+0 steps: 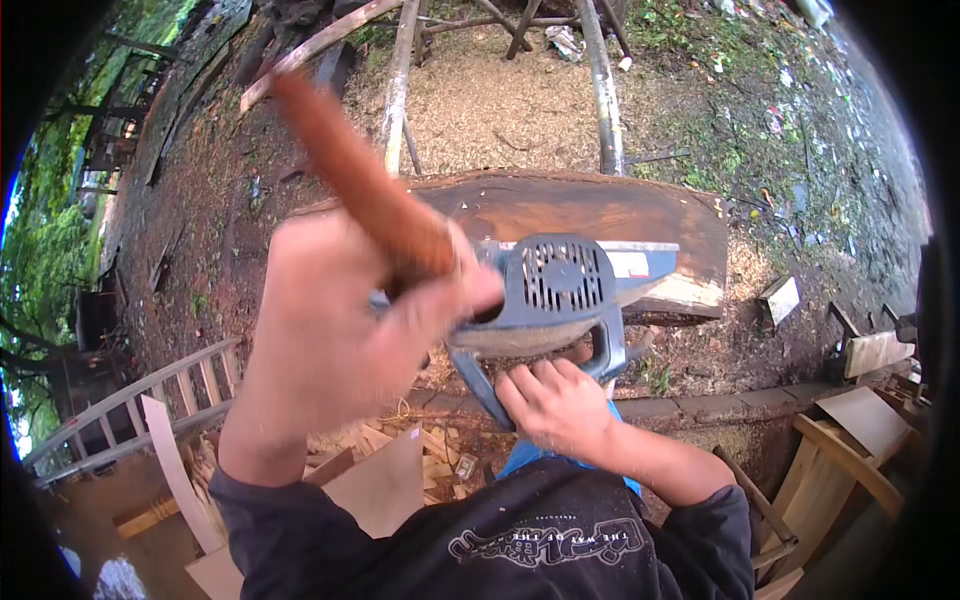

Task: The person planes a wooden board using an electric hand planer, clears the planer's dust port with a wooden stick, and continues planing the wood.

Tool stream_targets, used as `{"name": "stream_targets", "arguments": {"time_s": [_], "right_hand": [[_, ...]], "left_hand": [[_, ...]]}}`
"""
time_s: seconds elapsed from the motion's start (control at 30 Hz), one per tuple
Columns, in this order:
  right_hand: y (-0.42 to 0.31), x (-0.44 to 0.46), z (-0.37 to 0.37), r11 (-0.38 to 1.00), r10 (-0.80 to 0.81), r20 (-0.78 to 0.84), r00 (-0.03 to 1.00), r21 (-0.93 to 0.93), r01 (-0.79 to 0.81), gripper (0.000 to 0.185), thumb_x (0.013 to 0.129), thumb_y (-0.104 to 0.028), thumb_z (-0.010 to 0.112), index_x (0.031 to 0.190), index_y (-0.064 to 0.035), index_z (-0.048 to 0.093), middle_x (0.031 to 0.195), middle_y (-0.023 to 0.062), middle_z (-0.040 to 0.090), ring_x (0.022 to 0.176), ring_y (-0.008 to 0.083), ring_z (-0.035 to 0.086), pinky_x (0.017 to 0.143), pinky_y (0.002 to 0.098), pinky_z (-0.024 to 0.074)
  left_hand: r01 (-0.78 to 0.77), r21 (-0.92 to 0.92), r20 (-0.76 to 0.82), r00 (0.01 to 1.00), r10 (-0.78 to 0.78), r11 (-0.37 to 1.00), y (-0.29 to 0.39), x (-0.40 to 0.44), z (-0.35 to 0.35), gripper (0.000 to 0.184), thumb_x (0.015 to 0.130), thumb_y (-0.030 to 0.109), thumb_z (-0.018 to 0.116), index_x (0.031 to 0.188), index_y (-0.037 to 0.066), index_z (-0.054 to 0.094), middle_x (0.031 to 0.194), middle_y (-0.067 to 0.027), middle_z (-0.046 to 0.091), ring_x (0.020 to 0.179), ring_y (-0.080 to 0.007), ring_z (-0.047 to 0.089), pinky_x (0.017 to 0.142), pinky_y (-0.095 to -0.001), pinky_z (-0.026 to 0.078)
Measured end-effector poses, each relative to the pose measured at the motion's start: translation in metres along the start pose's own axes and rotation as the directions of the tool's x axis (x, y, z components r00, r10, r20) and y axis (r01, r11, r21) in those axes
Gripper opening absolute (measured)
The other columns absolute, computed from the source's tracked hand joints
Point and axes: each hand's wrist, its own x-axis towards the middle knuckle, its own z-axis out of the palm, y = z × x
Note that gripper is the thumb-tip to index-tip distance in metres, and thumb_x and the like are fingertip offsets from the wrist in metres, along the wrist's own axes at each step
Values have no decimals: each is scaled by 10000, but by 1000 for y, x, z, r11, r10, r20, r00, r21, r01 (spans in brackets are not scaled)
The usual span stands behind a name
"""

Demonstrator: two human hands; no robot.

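Observation:
In the head view, my left hand (345, 320) is raised close to the camera and blurred. Its fingers are closed around a reddish-brown stick-like piece (370, 175), which points up and to the left; its kind is unclear. Below and to the right is a blue-grey power tool (562, 275) with a slotted motor cover and a loop handle. My right hand (555, 405) has its fingers curled at that handle, near my body. The tool is over a thick, dark wooden slab (690, 225) with rough edges. My left hand hides part of the tool and slab.
Wooden poles (607, 100) stand beyond the slab, with wood shavings (490, 110) spread between them. A ladder-like frame (150, 395) and loose boards (385, 485) lie at lower left. More planks (840, 490) are at lower right.

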Motion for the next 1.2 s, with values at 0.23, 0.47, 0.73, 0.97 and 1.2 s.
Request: {"name": "stream_targets", "arguments": {"time_s": [0.23,0.47,0.73,0.97,1.2], "right_hand": [[-10,1,2,996,82,41,996,24,-83,229,672,-203,612,843,-86,515,746,39,530,682,208,591,614,334,476],[-13,3,-4,990,124,89,988,58,-129,234,684,-172,627,854,-70,502,785,81,561,728,254,632,661,376,503],[-14,6,-9,988,134,70,989,75,-139,150,751,-134,578,858,-48,516,785,110,592,700,287,649,643,404,526],[-15,7,-11,981,161,101,982,96,-170,157,743,-132,581,859,-41,528,787,125,606,699,314,649,641,413,525],[-20,13,-21,975,202,148,968,60,-212,194,712,-129,595,868,-35,530,798,138,619,694,336,653,618,441,527]], "left_hand": [[14,167,-13,1000,-12,986,2,34,-15,302,934,286,594,810,12,618,719,-44,636,515,-56,516,482,-204,412],[78,23,-32,996,-77,997,-2,52,-10,295,907,295,638,788,26,619,667,-6,598,473,-58,494,436,-212,404],[126,130,-51,991,-120,983,-6,44,-3,314,907,282,637,801,-13,626,657,-12,600,502,-63,521,456,-217,403],[134,93,-110,986,-123,987,-7,42,-8,397,877,364,643,822,-28,643,691,-149,630,631,-239,596,603,-352,464],[110,-158,-241,959,-146,981,-9,33,-8,331,916,297,630,808,-15,607,646,-19,595,499,-80,542,457,-253,426]]}}
